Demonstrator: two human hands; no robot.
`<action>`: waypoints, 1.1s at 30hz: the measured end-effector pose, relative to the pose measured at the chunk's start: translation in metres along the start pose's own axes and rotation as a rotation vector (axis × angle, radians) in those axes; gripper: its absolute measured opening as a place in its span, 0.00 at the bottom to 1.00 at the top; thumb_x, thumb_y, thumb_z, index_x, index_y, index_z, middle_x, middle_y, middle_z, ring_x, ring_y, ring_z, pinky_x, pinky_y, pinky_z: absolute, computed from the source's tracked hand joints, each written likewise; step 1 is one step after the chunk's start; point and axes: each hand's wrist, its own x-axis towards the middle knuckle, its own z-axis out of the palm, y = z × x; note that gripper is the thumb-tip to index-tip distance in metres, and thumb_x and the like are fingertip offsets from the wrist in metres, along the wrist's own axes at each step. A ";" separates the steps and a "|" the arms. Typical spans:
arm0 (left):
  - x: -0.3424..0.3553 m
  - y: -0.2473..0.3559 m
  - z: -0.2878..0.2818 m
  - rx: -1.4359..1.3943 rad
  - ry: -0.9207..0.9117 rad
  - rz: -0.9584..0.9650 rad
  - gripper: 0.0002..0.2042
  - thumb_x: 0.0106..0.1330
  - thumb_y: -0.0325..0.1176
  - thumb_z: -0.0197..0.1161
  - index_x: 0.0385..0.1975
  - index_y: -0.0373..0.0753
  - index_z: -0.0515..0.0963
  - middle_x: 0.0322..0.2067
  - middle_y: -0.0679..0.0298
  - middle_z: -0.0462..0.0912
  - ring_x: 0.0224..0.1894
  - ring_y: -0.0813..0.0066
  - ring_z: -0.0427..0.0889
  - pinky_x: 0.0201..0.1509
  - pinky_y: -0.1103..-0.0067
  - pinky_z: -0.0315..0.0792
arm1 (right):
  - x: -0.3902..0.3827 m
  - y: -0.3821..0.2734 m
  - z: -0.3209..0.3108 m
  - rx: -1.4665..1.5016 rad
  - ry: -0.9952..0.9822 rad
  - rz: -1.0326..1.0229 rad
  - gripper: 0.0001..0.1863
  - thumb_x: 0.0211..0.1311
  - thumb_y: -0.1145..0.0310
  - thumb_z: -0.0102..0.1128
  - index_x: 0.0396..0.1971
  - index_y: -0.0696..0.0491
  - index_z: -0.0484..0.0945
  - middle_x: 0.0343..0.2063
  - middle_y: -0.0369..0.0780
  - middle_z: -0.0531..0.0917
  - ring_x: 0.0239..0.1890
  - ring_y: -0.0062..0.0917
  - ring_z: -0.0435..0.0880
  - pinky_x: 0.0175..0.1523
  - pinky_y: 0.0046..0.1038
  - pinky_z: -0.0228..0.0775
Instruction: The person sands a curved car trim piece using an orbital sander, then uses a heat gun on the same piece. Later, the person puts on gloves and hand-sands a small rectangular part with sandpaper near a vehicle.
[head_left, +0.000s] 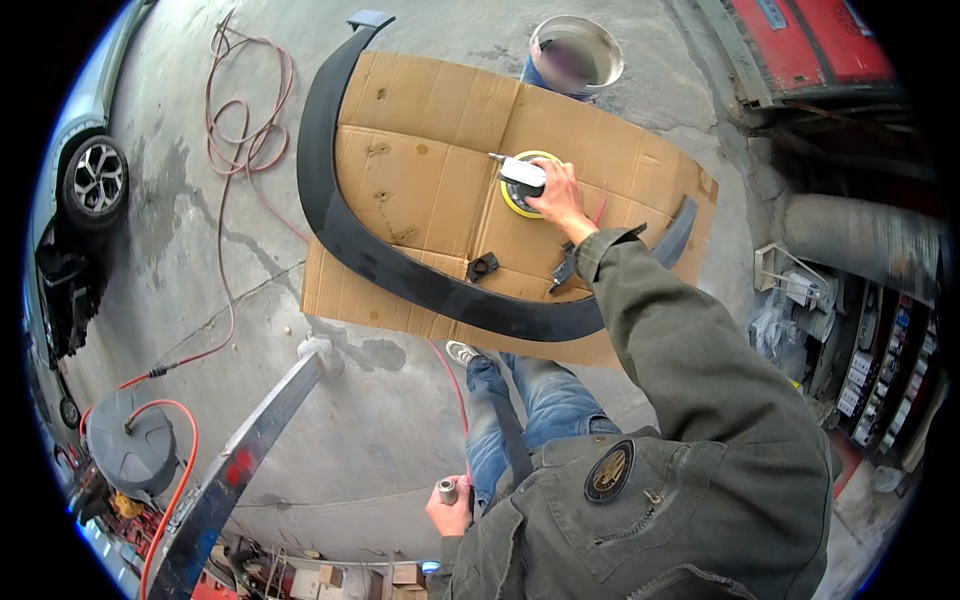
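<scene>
My right hand [560, 195] grips a white-and-black round sander [522, 172] with a yellow-edged pad, over a creased cardboard sheet [415, 160]. A long, curved dark plastic trim piece [325, 205] arches around it on the cardboard, with a small black part [482, 267] inside the curve and another dark fitting [562, 265] beside my sleeve. A grey strip [675, 235] lies at the right. Low by my leg, my left hand [448, 513] is closed on a metal hose fitting [447, 490] on a thin pinkish hose.
A bucket [590, 30] stands behind the cardboard. A coiled hose [250, 150] lies on the concrete near a car wheel [93, 183]. A grey hose reel [130, 450] and a slanted metal beam [250, 450] are at lower left. Shelving [880, 370] and red metalwork [820, 40] are at right.
</scene>
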 end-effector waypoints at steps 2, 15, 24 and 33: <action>0.002 0.002 0.004 0.052 0.037 -0.005 0.10 0.63 0.36 0.71 0.31 0.34 0.83 0.26 0.63 0.85 0.29 0.80 0.80 0.36 0.77 0.75 | -0.009 0.007 0.004 0.067 -0.037 0.061 0.39 0.38 0.65 0.77 0.56 0.46 0.72 0.51 0.41 0.79 0.55 0.41 0.73 0.60 0.39 0.69; 0.018 0.001 0.021 -0.053 0.017 0.027 0.11 0.63 0.37 0.71 0.31 0.34 0.83 0.25 0.65 0.84 0.29 0.82 0.79 0.35 0.78 0.75 | -0.049 -0.030 -0.008 0.002 0.110 -0.205 0.28 0.44 0.72 0.68 0.50 0.50 0.73 0.48 0.41 0.75 0.53 0.37 0.74 0.58 0.39 0.70; 0.012 0.001 0.015 0.005 0.036 -0.009 0.11 0.63 0.38 0.71 0.31 0.34 0.83 0.24 0.65 0.84 0.28 0.81 0.79 0.34 0.78 0.74 | -0.090 -0.067 0.063 -0.006 -0.502 -0.292 0.20 0.52 0.68 0.69 0.47 0.46 0.78 0.43 0.38 0.77 0.50 0.36 0.79 0.49 0.38 0.77; 0.012 -0.014 0.018 0.021 0.011 -0.020 0.10 0.63 0.37 0.71 0.32 0.35 0.83 0.25 0.64 0.84 0.28 0.80 0.79 0.36 0.77 0.75 | -0.090 -0.064 0.033 1.319 -0.504 0.856 0.08 0.67 0.63 0.54 0.35 0.50 0.78 0.27 0.31 0.80 0.28 0.19 0.79 0.33 0.26 0.75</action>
